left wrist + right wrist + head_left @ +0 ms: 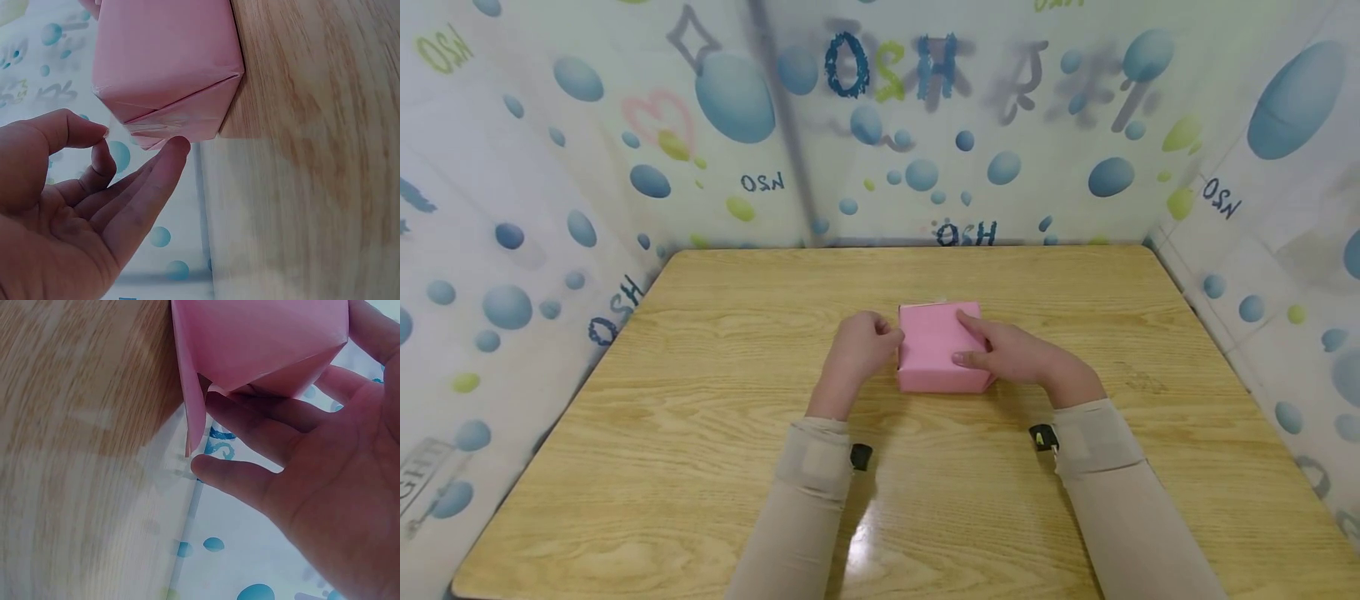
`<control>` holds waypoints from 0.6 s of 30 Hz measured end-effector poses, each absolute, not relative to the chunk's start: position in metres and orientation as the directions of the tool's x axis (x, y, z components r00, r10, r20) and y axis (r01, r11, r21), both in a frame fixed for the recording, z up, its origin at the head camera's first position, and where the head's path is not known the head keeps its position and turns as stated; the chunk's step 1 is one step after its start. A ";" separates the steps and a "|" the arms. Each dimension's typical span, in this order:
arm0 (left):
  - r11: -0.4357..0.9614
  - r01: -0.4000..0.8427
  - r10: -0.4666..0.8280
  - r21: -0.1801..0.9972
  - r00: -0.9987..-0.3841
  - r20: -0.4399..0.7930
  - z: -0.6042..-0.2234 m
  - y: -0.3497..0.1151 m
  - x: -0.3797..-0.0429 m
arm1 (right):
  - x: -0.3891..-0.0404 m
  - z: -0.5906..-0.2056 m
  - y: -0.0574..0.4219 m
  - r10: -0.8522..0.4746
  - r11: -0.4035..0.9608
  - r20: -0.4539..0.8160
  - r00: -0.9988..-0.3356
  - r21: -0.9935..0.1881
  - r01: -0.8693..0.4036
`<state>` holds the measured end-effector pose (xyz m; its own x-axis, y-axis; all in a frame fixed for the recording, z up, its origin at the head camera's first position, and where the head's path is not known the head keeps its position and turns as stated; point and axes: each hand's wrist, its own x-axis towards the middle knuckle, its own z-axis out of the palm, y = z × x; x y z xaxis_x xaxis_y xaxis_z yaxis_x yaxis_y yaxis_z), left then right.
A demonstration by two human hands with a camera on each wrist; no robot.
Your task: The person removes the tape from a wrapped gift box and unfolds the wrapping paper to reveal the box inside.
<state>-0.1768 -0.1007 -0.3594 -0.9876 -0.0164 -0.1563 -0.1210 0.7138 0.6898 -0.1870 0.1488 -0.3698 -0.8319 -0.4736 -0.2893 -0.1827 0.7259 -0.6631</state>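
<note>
A pink paper-wrapped box [936,342] sits on the table. In the left wrist view its left end [181,115] has folded paper with a shiny strip like clear tape. My left hand [861,354] is at this end; its thumb and index tips meet, with nothing clearly visible between them, while the longer fingers reach to the end's edge. My right hand [1018,354] holds the box at its right end, two digits lying on top. In the right wrist view, a loose paper flap [192,406] hangs from that end, beside the fingers [256,422].
The wooden table [700,500] reaches to a back wall [880,167] printed with blue and green bubbles. Similar printed walls stand at left and right. A small black tag or strap end [861,457] shows at the left cuff, another [1042,437] at the right.
</note>
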 end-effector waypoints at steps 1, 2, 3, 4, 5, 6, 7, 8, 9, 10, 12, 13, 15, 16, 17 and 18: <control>0.715 -0.123 -0.017 0.688 -0.987 -0.159 -0.359 -0.101 -0.177 | -0.187 -0.370 0.149 -0.473 0.727 -0.290 -0.832 -0.662 -0.183; 0.714 -0.126 -0.017 0.688 -0.987 -0.162 -0.359 -0.101 -0.176 | -0.187 -0.369 0.149 -0.473 0.728 -0.290 -0.832 -0.661 -0.183; 0.715 -0.130 -0.018 0.687 -0.986 -0.167 -0.359 -0.102 -0.176 | -0.187 -0.369 0.149 -0.472 0.729 -0.291 -0.832 -0.660 -0.183; 0.716 -0.129 -0.017 0.686 -0.986 -0.167 -0.359 -0.102 -0.176 | -0.187 -0.369 0.149 -0.471 0.730 -0.292 -0.832 -0.659 -0.182; 0.717 -0.128 -0.019 0.685 -0.986 -0.165 -0.359 -0.103 -0.176 | -0.186 -0.369 0.148 -0.470 0.731 -0.295 -0.832 -0.658 -0.179; 0.720 -0.126 -0.020 0.682 -0.987 -0.162 -0.360 -0.103 -0.176 | -0.186 -0.369 0.149 -0.468 0.732 -0.298 -0.832 -0.658 -0.176; 0.721 -0.125 -0.021 0.681 -0.987 -0.158 -0.360 -0.103 -0.176 | -0.187 -0.369 0.149 -0.467 0.733 -0.301 -0.832 -0.658 -0.174; 0.721 -0.123 -0.023 0.681 -0.988 -0.154 -0.362 -0.104 -0.176 | -0.187 -0.369 0.149 -0.466 0.733 -0.304 -0.831 -0.658 -0.170; 0.721 -0.123 -0.024 0.682 -0.988 -0.152 -0.362 -0.104 -0.177 | -0.187 -0.369 0.148 -0.465 0.733 -0.307 -0.830 -0.660 -0.167; 0.722 -0.120 -0.026 0.681 -0.989 -0.147 -0.364 -0.105 -0.177 | -0.187 -0.370 0.148 -0.464 0.733 -0.309 -0.830 -0.661 -0.164; 0.724 -0.119 -0.029 0.680 -0.989 -0.142 -0.365 -0.107 -0.178 | -0.187 -0.370 0.148 -0.464 0.732 -0.311 -0.829 -0.662 -0.161; 0.721 -0.121 -0.030 0.682 -0.989 -0.144 -0.366 -0.107 -0.178 | -0.188 -0.370 0.148 -0.464 0.732 -0.311 -0.829 -0.662 -0.161; 0.718 -0.124 -0.031 0.684 -0.989 -0.148 -0.367 -0.109 -0.179 | -0.187 -0.370 0.148 -0.464 0.732 -0.312 -0.829 -0.662 -0.161; 0.718 -0.126 -0.031 0.684 -0.988 -0.149 -0.367 -0.109 -0.179 | -0.187 -0.370 0.148 -0.464 0.732 -0.313 -0.829 -0.662 -0.161; 0.717 -0.127 -0.031 0.686 -0.988 -0.151 -0.367 -0.110 -0.179 | -0.187 -0.369 0.148 -0.464 0.732 -0.312 -0.829 -0.662 -0.160; 0.715 -0.130 -0.031 0.687 -0.987 -0.155 -0.367 -0.110 -0.179 | -0.187 -0.369 0.148 -0.465 0.731 -0.312 -0.829 -0.663 -0.160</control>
